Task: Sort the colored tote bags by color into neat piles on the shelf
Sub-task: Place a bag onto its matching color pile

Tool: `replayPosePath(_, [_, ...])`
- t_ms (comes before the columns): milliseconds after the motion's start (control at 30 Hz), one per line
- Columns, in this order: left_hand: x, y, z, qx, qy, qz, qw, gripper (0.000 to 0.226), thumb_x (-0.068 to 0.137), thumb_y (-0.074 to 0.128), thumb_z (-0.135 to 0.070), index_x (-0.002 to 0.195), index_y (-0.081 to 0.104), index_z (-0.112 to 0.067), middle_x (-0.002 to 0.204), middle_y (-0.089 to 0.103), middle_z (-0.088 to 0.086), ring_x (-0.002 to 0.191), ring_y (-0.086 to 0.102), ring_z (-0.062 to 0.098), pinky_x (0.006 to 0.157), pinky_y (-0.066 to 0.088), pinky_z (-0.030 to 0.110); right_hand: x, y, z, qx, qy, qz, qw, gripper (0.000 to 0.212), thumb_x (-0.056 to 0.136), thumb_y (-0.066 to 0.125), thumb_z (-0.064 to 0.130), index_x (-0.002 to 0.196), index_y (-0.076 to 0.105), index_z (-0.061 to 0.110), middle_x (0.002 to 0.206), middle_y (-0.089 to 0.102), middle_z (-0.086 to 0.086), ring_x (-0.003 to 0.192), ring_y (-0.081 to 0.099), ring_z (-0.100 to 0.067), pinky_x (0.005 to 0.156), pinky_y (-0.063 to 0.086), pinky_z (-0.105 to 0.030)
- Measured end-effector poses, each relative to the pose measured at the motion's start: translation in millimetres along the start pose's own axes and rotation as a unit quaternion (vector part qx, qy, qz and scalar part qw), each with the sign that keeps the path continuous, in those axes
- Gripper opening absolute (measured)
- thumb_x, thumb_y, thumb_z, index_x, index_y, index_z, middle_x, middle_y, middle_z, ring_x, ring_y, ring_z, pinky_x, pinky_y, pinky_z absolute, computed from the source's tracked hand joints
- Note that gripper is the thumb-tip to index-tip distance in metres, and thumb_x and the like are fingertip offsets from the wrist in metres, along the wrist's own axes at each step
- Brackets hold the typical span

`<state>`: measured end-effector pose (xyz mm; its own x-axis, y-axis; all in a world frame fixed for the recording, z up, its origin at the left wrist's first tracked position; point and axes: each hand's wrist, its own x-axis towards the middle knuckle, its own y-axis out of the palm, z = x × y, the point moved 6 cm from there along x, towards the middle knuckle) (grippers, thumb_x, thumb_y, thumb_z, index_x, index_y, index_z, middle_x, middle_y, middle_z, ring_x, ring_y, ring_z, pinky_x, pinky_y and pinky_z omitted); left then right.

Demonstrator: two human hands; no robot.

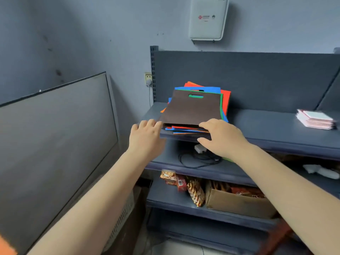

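Note:
A mixed stack of flat tote bags [193, 107] lies at the left end of the top shelf [266, 126]. A dark brown bag with a cut-out handle is on top; green, blue, red and orange bags stick out beneath it. My left hand [145, 137] reaches the stack's near left corner, its fingertips at the edge. My right hand [220, 137] is at the near right corner, fingers over the bag edges and thumb below the shelf lip. Whether either hand grips a bag is not clear.
A small pile of pink-edged booklets [316, 119] lies at the shelf's right. Lower shelves hold a cable with an adapter [198, 153], snack packets [176, 181] and a cardboard box [237, 201]. A large dark monitor [55, 140] leans at left. A white box [207, 18] hangs on the wall.

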<state>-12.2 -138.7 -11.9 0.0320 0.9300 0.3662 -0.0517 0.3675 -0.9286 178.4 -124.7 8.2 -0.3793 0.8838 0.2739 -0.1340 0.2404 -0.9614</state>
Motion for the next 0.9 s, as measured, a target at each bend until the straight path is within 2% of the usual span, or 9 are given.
replayPosePath(167, [72.9,57.3,-3.8,-0.022,0.055,0.021,0.998,0.039,0.094,0.044,-0.044,0.124,0.047,-0.02,0.127,0.05,-0.004,0.119,0.044,0.022,0.092,0.031,0.033,48.0,37.9,-36.9,0.034,0.086,0.016,0.996,0.048,0.094,0.049,0.041,0.139,0.044,0.024,0.134,0.05,0.002,0.122,0.046,-0.022,0.09,0.044,-0.037])
replayPosePath(300, [120.3,89.2,-9.5,-0.04,0.114,0.022,0.992,0.044,0.094,0.042,-0.049,0.129,0.046,-0.022,0.134,0.048,-0.005,0.126,0.041,0.02,0.098,0.029,0.035,77.3,67.5,-65.0,0.071,0.165,0.033,0.983,0.047,0.095,0.049,0.041,0.137,0.046,0.022,0.135,0.049,0.002,0.123,0.046,-0.022,0.094,0.044,-0.038])
replayPosePath(467, [153.2,117.7,-22.7,-0.074,0.171,0.038,0.982,0.053,0.093,0.041,-0.054,0.138,0.041,-0.025,0.146,0.038,-0.008,0.136,0.032,0.016,0.105,0.024,0.035,97.1,86.3,-106.7,0.12,0.246,0.008,0.962,0.044,0.093,0.054,0.037,0.131,0.053,0.015,0.134,0.051,-0.003,0.124,0.044,-0.023,0.1,0.039,-0.037])
replayPosePath(600, [162.3,123.1,-28.9,-0.117,0.208,0.016,0.971,0.058,0.092,0.046,-0.053,0.14,0.044,-0.021,0.147,0.041,-0.004,0.136,0.035,0.017,0.109,0.02,0.033,103.2,96.5,-136.0,0.199,0.318,-0.011,0.927,0.051,0.091,0.058,0.035,0.134,0.052,0.008,0.131,0.049,-0.007,0.119,0.049,-0.023,0.091,0.038,-0.03])
replayPosePath(700, [165.7,129.0,-34.6,-0.117,0.226,0.036,0.966,0.061,0.093,0.04,-0.057,0.145,0.035,-0.027,0.151,0.034,-0.009,0.14,0.029,0.013,0.112,0.017,0.031,104.0,105.6,-155.8,0.26,0.369,-0.011,0.892,0.057,0.089,0.062,0.036,0.136,0.05,0.006,0.13,0.051,-0.01,0.117,0.051,-0.025,0.084,0.034,-0.026])
replayPosePath(767, [168.1,130.1,-41.7,-0.114,0.236,0.044,0.964,0.064,0.091,0.038,-0.06,0.147,0.031,-0.029,0.153,0.031,-0.011,0.141,0.026,0.012,0.113,0.014,0.031,102.7,105.4,-169.9,0.304,0.399,-0.037,0.864,0.057,0.086,0.066,0.034,0.127,0.055,-0.004,0.124,0.059,-0.017,0.115,0.054,-0.032,0.089,0.042,-0.031])
replayPosePath(833, [169.3,127.2,-51.6,-0.123,0.243,0.051,0.961,0.064,0.091,0.039,-0.06,0.147,0.031,-0.029,0.153,0.03,-0.011,0.141,0.026,0.013,0.113,0.014,0.031,99.9,103.5,-182.6,0.344,0.416,-0.068,0.839,0.057,0.083,0.07,0.031,0.116,0.056,-0.014,0.121,0.059,-0.027,0.113,0.055,-0.04,0.097,0.045,-0.047])
replayPosePath(900, [171.2,124.4,-63.0,-0.14,0.255,0.058,0.955,0.061,0.092,0.04,-0.057,0.146,0.033,-0.029,0.153,0.032,-0.009,0.141,0.027,0.015,0.113,0.017,0.03,95.9,104.8,-191.9,0.396,0.435,-0.074,0.805,0.042,0.083,0.072,0.028,0.104,0.064,-0.006,0.11,0.065,-0.019,0.104,0.059,-0.034,0.093,0.047,-0.049])
